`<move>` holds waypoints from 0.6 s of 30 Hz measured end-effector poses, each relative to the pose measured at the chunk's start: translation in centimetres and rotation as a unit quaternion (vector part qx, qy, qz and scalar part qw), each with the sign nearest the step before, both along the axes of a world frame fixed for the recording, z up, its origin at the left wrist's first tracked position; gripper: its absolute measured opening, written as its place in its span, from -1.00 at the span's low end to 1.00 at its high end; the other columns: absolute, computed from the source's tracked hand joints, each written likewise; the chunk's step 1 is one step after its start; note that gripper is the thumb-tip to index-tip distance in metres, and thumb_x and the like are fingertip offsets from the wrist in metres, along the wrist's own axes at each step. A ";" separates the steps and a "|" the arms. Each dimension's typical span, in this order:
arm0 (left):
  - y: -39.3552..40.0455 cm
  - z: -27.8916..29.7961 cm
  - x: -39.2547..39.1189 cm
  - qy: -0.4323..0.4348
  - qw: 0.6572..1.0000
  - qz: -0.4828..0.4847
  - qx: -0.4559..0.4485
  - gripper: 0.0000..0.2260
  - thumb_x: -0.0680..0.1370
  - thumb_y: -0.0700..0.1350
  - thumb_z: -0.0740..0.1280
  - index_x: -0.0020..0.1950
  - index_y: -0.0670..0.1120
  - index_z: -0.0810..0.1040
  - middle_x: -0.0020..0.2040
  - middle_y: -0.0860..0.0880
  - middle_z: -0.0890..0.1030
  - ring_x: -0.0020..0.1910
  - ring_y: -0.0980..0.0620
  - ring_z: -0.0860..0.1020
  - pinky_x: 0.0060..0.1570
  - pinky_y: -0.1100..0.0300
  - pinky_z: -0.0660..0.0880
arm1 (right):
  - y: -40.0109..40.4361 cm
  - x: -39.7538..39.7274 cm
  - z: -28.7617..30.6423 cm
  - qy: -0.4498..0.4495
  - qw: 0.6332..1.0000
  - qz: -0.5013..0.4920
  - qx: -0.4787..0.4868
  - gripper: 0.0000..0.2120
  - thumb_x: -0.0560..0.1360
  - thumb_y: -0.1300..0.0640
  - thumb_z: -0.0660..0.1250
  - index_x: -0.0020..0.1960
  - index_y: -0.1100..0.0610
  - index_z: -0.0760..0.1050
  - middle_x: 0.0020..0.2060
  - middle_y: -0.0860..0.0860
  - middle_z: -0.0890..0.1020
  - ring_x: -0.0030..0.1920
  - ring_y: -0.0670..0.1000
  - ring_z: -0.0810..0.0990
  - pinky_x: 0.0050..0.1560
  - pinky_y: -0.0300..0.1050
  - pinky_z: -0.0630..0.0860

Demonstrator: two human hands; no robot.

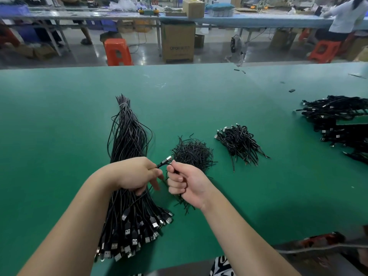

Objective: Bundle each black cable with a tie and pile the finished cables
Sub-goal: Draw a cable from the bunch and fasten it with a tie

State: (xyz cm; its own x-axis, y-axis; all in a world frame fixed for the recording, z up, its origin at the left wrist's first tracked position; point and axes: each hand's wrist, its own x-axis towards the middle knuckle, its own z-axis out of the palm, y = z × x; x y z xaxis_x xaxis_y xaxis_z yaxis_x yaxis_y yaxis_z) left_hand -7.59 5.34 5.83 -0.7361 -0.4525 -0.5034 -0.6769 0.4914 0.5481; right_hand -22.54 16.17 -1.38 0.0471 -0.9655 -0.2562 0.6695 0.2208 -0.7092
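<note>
Gripping one black cable (159, 166) between them, both hands work just above the green surface (59, 116): the left hand (137, 175) has its fingers curled round the cable, and the right hand (184, 183) pinches it just below the silver plug (166, 159), which pokes up between the two hands. That right hand also seems to clutch a few ties in its palm, their ends sticking out below the wrist. Under the left forearm lies the big bunch of unbundled cables (127, 156), plugs fanned out near the front edge, and here is the first risk: a loop of the held cable could snag on that bunch and drag neighbours along as it is coiled. Just behind the right hand sits the heap of loose ties (192, 152); a careless reach could scatter it or pull out several at once. If the coil is slack when the tie goes on, it will likely spring open. Farther right waits the small pile of finished cables (238, 143), well apart, so a loose toss could land short. A larger stack of cables (336, 120) lies at the far right.
</note>
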 end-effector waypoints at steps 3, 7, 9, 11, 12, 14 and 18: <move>-0.1 -0.8 -0.7 0.020 0.996 0.058 -0.060 -0.71 0.69 0.06 0.14 0.06 -0.01 0.62 -0.32 0.06 0.70 -0.38 0.10 0.62 -0.26 0.17 0.51 | 0.3 0.0 0.2 0.008 1.000 -0.002 -0.022 -0.68 0.68 0.05 0.14 -0.20 0.07 0.49 -0.47 -0.08 0.25 -0.51 -0.11 0.13 -0.50 -0.26 0.14; 0.4 -2.5 -2.3 0.322 0.917 0.235 0.026 -0.78 0.71 -0.01 0.13 0.23 0.10 0.55 0.09 0.07 0.70 0.03 0.10 0.69 0.19 0.01 0.57 | 0.3 0.6 0.2 -0.010 0.999 0.011 -0.042 -0.69 0.69 0.03 0.14 -0.17 0.08 0.48 -0.46 -0.07 0.26 -0.49 -0.10 0.14 -0.47 -0.25 0.15; 0.5 -2.5 -3.2 0.485 0.797 0.323 0.162 -0.72 0.72 -0.03 0.07 0.22 -0.05 0.55 0.12 -0.02 0.70 0.11 -0.01 0.67 0.17 0.04 0.58 | 0.3 1.0 0.1 -0.004 0.999 0.017 -0.040 -0.70 0.69 0.03 0.14 -0.18 0.08 0.46 -0.45 -0.06 0.25 -0.48 -0.09 0.14 -0.46 -0.25 0.16; 0.0 -1.5 -3.5 0.577 0.660 0.367 0.311 -0.65 0.73 -0.03 0.03 0.17 -0.19 0.53 0.00 -0.09 0.72 0.00 -0.04 0.70 -0.04 0.14 0.62 | 0.2 1.2 0.0 -0.003 0.999 0.011 -0.035 -0.69 0.69 0.03 0.15 -0.19 0.08 0.45 -0.44 -0.06 0.25 -0.46 -0.09 0.14 -0.43 -0.24 0.13; -0.2 -0.8 -3.4 0.594 0.617 0.367 0.364 -0.66 0.73 -0.03 0.04 0.12 -0.19 0.53 -0.13 -0.05 0.70 -0.19 0.03 0.69 -0.22 0.20 0.60 | 0.2 1.3 -0.1 -0.015 0.999 0.004 -0.034 -0.68 0.69 0.02 0.14 -0.20 0.08 0.45 -0.44 -0.06 0.25 -0.46 -0.09 0.14 -0.41 -0.22 0.10; -0.3 0.3 -2.7 0.589 0.605 0.324 0.426 -0.72 0.70 -0.04 0.12 0.00 -0.13 0.57 -0.34 0.08 0.50 -0.51 0.16 0.41 -0.51 0.29 0.39 | 0.1 0.9 -0.1 -0.078 0.996 -0.010 -0.040 -0.67 0.67 0.02 0.14 -0.23 0.07 0.45 -0.46 -0.07 0.24 -0.46 -0.09 0.15 -0.39 -0.20 0.07; 0.2 1.4 -0.7 0.468 0.802 0.110 0.355 -0.74 0.59 -0.01 0.25 -0.05 -0.12 0.67 -0.43 0.06 0.37 -0.52 0.11 0.25 -0.50 0.26 0.19 | -0.4 -0.7 0.8 -0.161 0.985 -0.027 -0.062 -0.68 0.63 0.04 0.17 -0.27 0.08 0.47 -0.49 -0.09 0.28 -0.48 -0.10 0.16 -0.45 -0.24 0.12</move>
State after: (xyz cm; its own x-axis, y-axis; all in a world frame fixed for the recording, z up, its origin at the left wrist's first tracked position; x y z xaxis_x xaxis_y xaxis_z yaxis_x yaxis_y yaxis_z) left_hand -8.31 5.52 7.23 -0.8842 -0.4659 0.0346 0.1664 -0.2448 0.9552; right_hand -23.19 15.80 -0.54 0.0553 -0.9917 -0.1164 0.8723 0.1047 -0.4776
